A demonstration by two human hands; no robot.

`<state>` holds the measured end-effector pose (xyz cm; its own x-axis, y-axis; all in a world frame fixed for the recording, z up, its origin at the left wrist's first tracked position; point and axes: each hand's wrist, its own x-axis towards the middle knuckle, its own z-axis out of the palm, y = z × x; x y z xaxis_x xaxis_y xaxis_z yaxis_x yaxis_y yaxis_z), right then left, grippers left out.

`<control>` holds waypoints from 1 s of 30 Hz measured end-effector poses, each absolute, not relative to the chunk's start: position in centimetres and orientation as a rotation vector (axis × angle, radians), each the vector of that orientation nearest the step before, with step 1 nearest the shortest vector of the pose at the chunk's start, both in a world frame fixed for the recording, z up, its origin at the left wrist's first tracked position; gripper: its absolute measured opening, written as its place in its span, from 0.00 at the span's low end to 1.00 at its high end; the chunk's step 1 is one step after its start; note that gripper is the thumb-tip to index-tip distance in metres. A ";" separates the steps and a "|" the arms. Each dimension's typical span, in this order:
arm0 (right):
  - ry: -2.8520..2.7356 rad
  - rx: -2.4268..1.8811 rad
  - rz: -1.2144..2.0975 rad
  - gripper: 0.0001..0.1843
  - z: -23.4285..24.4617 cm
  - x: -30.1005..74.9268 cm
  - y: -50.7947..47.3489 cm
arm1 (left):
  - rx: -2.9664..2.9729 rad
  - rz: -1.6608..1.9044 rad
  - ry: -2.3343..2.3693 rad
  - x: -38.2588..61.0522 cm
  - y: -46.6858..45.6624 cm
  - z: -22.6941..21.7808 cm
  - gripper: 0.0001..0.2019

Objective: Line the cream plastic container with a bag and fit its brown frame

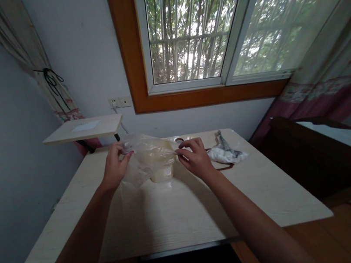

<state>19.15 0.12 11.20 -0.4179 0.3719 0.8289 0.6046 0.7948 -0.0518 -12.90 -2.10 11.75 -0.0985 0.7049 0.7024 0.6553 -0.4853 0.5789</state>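
Note:
A pale round plastic container (163,173) stands on the light wooden table (162,217), wrapped in a clear plastic bag (147,153). My left hand (114,166) pinches the bag's edge at the container's left, fingers closed on the film. At the right side, my right hand (195,157) also pinches the bag with curled fingers. Both hands hold the bag stretched over the container's top.
A crumpled white and grey plastic bag (226,152) lies on the table right of my right hand, with a dark red cord (223,167) beside it. A small shelf (84,129) sticks out from the wall at the back left. A dark wooden bed frame (324,153) stands at the right.

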 end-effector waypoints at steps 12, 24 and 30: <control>-2.277 -0.689 -0.011 0.29 13.7 17.6 0.6 | 2.072 1.527 1.333 -11.3 -2.7 13.0 0.07; -1.871 -0.808 0.178 0.25 12.7 17.7 0.5 | 2.243 1.193 1.749 -12.1 -3.2 14.8 0.18; -1.718 -0.762 0.416 0.30 13.0 16.9 -0.4 | 2.023 1.338 1.520 -9.9 -3.7 17.5 0.24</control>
